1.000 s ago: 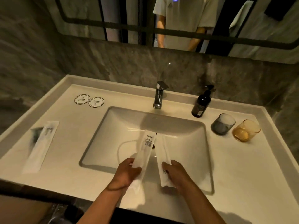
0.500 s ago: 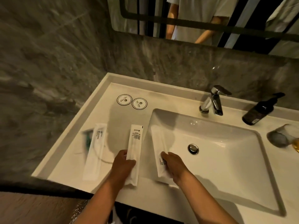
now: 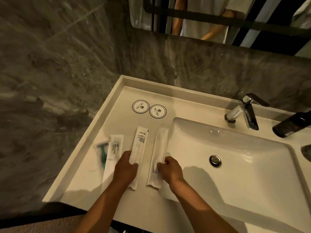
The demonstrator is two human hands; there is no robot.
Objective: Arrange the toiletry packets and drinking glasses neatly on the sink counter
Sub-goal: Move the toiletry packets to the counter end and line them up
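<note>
Three long white toiletry packets lie side by side on the white counter left of the basin. My left hand grips the middle packet, printed side up. My right hand pinches the right packet, marked "BRUSHING", next to the basin's left rim. The left packet, marked "BRUSHING TEETH", lies untouched beside a clear-wrapped green razor. Only a dark sliver of one drinking glass shows at the right edge.
Two round paper coasters sit behind the packets. The sunken basin with its drain fills the right side, with a chrome faucet and a dark pump bottle at the back. Marble walls close the left and rear.
Both hands carried their packets from over the basin leftward and set them down on the counter beside the left packet. The view swung left, so the glasses slid out of sight.
</note>
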